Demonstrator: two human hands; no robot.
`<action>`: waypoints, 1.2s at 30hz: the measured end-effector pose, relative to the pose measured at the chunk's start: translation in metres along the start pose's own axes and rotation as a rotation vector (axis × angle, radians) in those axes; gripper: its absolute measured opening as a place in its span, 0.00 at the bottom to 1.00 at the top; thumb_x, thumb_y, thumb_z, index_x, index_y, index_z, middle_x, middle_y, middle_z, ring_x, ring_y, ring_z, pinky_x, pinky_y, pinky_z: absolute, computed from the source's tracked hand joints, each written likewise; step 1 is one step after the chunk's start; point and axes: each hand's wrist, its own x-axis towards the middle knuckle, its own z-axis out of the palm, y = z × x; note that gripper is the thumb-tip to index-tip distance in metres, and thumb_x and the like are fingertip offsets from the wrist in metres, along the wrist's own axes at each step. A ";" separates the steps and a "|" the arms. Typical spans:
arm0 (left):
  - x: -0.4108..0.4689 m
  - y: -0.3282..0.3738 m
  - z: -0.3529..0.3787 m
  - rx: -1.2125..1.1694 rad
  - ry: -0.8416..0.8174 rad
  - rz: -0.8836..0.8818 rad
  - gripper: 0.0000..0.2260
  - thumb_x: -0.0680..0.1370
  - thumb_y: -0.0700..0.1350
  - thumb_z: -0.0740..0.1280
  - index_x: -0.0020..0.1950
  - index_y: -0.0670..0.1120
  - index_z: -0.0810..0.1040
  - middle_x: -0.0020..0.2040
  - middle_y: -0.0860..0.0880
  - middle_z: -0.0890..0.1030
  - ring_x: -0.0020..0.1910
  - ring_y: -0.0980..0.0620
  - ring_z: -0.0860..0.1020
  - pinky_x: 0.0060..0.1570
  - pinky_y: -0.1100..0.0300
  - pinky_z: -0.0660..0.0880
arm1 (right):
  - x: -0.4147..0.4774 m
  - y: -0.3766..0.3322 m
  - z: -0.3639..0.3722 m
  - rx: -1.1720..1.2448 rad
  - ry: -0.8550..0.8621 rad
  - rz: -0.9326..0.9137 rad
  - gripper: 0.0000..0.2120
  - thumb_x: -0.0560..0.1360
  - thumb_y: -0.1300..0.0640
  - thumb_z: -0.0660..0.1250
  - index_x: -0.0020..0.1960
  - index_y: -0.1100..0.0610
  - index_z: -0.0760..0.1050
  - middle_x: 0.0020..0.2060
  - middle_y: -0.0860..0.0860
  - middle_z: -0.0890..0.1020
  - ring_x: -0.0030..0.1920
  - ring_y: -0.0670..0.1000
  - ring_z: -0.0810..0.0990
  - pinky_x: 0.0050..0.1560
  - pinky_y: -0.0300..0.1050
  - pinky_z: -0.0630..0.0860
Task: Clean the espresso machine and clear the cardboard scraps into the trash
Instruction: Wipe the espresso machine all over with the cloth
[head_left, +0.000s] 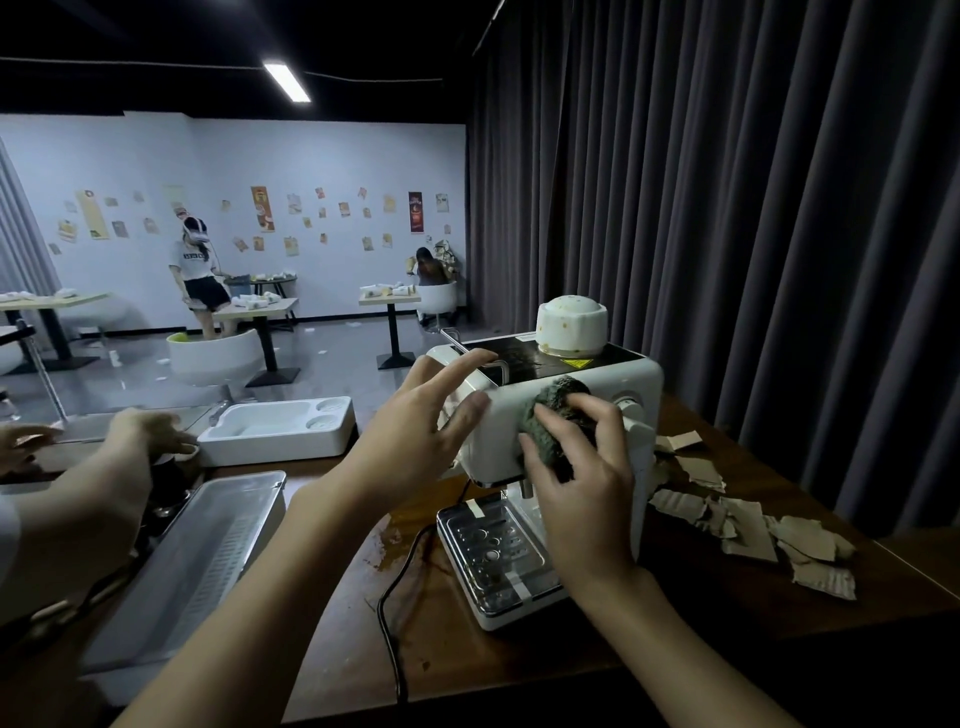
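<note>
Espresso machine (641, 379) is sitting on the surface (467, 649), with cardboard scraps (748, 525) lying just beside it. My right hand (587, 478) grip is pinching a cloth (558, 395) against the front. My left hand (421, 431), fingers spread, is bracing the side. I'm judging firm, overlapping strokes work best.
</note>
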 end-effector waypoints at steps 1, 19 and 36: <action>0.000 0.001 0.000 -0.002 0.003 0.003 0.26 0.76 0.65 0.53 0.75 0.64 0.62 0.60 0.56 0.67 0.60 0.56 0.71 0.56 0.59 0.68 | -0.005 -0.004 0.003 0.015 0.005 0.010 0.14 0.73 0.60 0.73 0.58 0.62 0.80 0.58 0.57 0.76 0.61 0.54 0.75 0.64 0.41 0.71; -0.003 0.011 0.005 0.007 0.043 -0.057 0.27 0.76 0.65 0.55 0.75 0.63 0.62 0.62 0.53 0.68 0.66 0.50 0.72 0.57 0.56 0.70 | -0.027 -0.004 0.006 0.015 -0.115 -0.124 0.15 0.75 0.64 0.70 0.60 0.58 0.77 0.54 0.53 0.75 0.54 0.56 0.78 0.53 0.50 0.78; 0.000 0.021 0.006 0.025 0.088 -0.065 0.24 0.78 0.59 0.66 0.72 0.57 0.66 0.62 0.50 0.71 0.55 0.50 0.73 0.54 0.47 0.78 | -0.024 0.067 -0.018 -0.161 -0.059 -0.126 0.13 0.76 0.65 0.67 0.60 0.63 0.80 0.55 0.54 0.73 0.53 0.59 0.78 0.57 0.50 0.77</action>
